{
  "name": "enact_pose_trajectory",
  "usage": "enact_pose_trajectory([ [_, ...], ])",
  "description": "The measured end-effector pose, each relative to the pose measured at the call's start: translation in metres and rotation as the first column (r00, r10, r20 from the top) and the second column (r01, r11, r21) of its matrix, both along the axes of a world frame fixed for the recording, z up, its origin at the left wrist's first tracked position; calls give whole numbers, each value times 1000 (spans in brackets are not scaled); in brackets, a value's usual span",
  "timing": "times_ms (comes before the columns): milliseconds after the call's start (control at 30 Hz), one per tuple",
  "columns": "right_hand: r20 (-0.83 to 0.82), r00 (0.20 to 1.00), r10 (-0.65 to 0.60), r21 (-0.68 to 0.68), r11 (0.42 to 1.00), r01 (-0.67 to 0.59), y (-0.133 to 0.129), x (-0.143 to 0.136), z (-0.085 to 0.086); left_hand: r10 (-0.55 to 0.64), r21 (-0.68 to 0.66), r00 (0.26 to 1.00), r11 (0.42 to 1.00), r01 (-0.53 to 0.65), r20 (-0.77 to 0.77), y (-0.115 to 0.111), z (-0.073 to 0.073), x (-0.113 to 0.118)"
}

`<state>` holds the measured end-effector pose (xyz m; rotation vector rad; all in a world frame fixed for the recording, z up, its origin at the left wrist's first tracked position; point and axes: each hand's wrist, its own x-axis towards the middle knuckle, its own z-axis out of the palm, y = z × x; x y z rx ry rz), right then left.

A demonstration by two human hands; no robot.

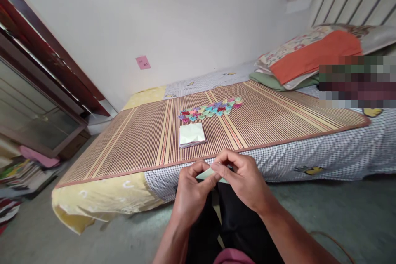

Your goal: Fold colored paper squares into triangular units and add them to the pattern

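Between my two hands is a pale green sheet of paper (204,174), folded to a point at its left end. My left hand (195,185) pinches it from the left, thumb against the fingers. From the right, my right hand (240,177) grips the same paper near its upper edge, with thumb and forefinger together. Both hands are above my lap, just in front of the bed's edge. Beyond them on the mat lies a stack of square paper (192,133), a pale green sheet on top. Behind that stack, several small folded paper pieces (210,109) in many colours sit in rows.
A striped bamboo mat (133,140) covers the bed, over a checked sheet (297,156). Pillows and an orange cloth (318,55) are piled at the right. A pink paper (142,62) is on the wall. Books (21,177) lie at the far left.
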<state>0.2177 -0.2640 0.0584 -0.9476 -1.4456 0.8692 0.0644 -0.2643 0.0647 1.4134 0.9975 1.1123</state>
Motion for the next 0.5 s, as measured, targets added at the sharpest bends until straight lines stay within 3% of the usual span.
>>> enact_pose_trajectory([
  [133, -47, 999, -20, -49, 999, 18, 1, 3, -5, 12, -7, 998, 1000, -11, 58, 2, -4, -2],
  [400, -31, 999, 10, -85, 996, -13, 4, 14, -4, -10, 32, 999, 999, 9, 31, 7, -2, -14],
  [500, -34, 999, 3, -92, 996, -6, 7, 19, -4, 67, 34, 996, 997, -69, 54, 11, 2, -24],
])
